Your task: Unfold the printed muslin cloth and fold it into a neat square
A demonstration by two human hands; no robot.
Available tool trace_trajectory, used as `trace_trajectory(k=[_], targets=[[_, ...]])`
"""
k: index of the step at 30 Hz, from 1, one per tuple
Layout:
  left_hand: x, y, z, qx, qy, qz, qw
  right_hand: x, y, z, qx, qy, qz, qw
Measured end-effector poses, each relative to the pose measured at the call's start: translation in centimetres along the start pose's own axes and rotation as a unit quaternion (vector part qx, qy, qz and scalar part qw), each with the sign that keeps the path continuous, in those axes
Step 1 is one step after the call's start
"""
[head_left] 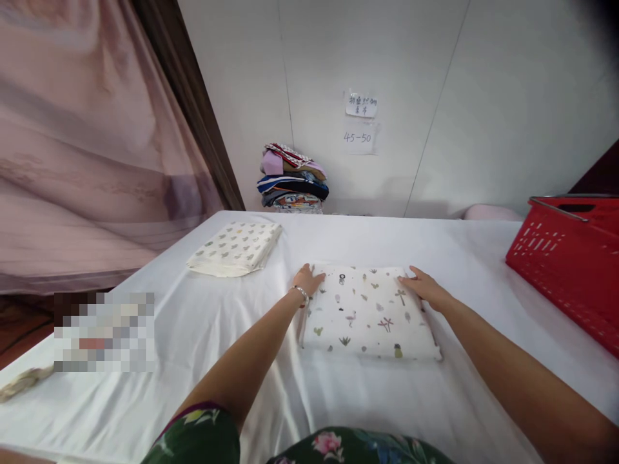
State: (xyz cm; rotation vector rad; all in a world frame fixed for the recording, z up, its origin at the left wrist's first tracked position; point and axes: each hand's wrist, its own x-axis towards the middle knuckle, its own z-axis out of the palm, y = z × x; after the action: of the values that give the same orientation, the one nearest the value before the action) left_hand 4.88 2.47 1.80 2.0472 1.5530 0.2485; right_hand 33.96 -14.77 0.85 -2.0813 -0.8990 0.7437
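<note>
A folded white cloth with small cactus and flamingo prints [370, 316] lies in front of me on the white-covered table [203, 322]. My left hand [306, 281], with a bracelet at the wrist, rests on the cloth's far left corner, fingers stretched flat. My right hand [422, 285] lies on the far right corner, fingers also flat on the fabric. Neither hand grips anything. A second folded cloth with a grey leaf print [236, 248] sits further back to the left, apart from both hands.
A red plastic basket [570, 258] stands at the table's right edge. A stack of folded coloured clothes [293, 177] sits against the back wall under two paper notes [360, 122]. A pink curtain [82, 142] hangs at left. A braided cord [22, 383] lies at the near left edge.
</note>
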Motion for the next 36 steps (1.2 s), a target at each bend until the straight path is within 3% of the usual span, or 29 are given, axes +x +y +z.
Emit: trace_trajectory(k=[5, 10, 14, 18, 25, 30, 33, 36], targets=[[1.5, 0.1, 0.1, 0.008, -0.008, 0.000, 1.000, 1.4, -1.0, -0.9, 0.077, -0.084, 0.074, 0.991], [1.9, -0.3, 0.3, 0.006, -0.007, 0.027, 1.000, 2.1, -1.0, -0.4, 0.094, -0.099, 0.065, 0.989], [2.6, -0.4, -0.1, -0.006, -0.019, 0.086, 0.996, 0.8, -1.7, 0.0, 0.126, -0.046, -0.042, 0.990], [3.7, -0.1, -1.1, 0.001, -0.065, 0.150, 0.987, -2.3, -3.8, -0.7, 0.090, -0.011, -0.169, 0.981], [4.8, 2.5, -2.3, 0.074, -0.173, 0.229, 0.955, -7.4, -6.7, -2.0, -0.017, 0.006, -0.272, 0.962], [3.8, 3.5, -3.8, 0.117, -0.204, 0.252, 0.939, -7.9, -7.0, -2.3, 0.103, 0.004, -0.229, 0.968], [2.1, 3.6, -6.2, 0.118, -0.197, 0.267, 0.936, -7.1, -6.9, -3.3, 0.209, 0.005, -0.176, 0.962], [-0.4, 4.0, -9.1, 0.058, -0.236, 0.295, 0.924, -6.3, -7.0, -4.9, 0.263, 0.014, -0.138, 0.955]])
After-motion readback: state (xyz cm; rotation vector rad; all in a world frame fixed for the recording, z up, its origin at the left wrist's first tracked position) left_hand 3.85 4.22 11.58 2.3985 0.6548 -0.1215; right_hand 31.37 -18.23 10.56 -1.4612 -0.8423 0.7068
